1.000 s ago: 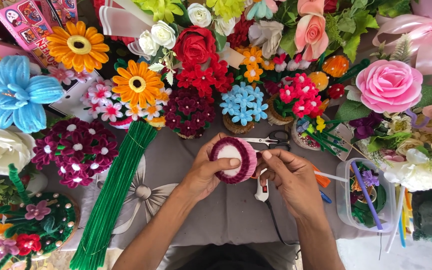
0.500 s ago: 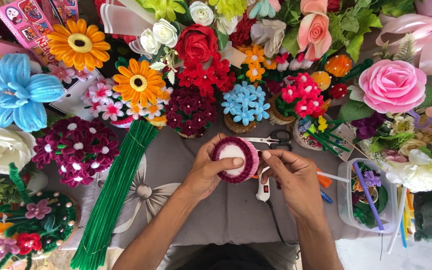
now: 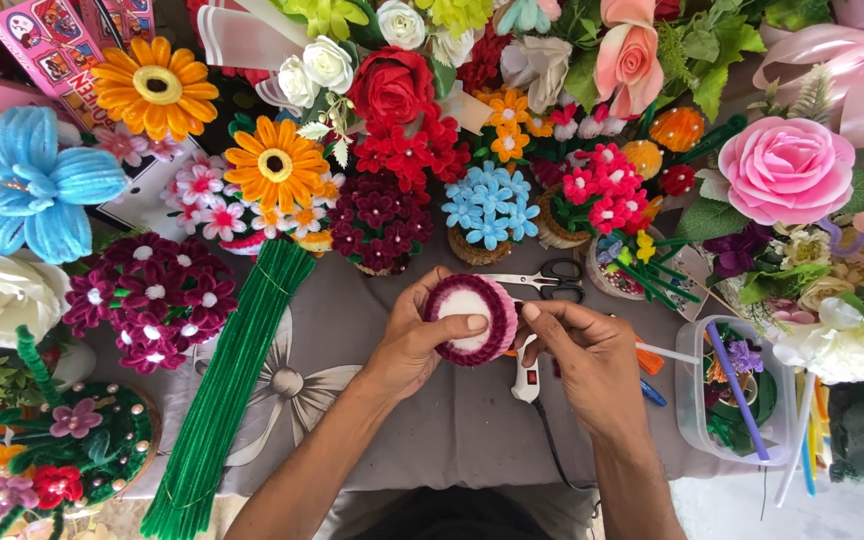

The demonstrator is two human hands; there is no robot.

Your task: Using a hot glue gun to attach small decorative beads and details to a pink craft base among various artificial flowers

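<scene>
Fuzzy maroon-rimmed disc point(image 3: 470, 320) sits above the table point(image 3: 432, 420), my left hand point(image 3: 414, 340) closed round its edge, my right hand point(image 3: 592, 355) pinching its right side and half hiding the glue gun point(image 3: 526, 378), while the clear tub point(image 3: 737, 405) holds green and purple stems, hard to make out.

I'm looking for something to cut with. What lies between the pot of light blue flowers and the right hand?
In the head view, black-handled scissors lie on the grey cloth, between the blue flower pot and the right hand.
</scene>
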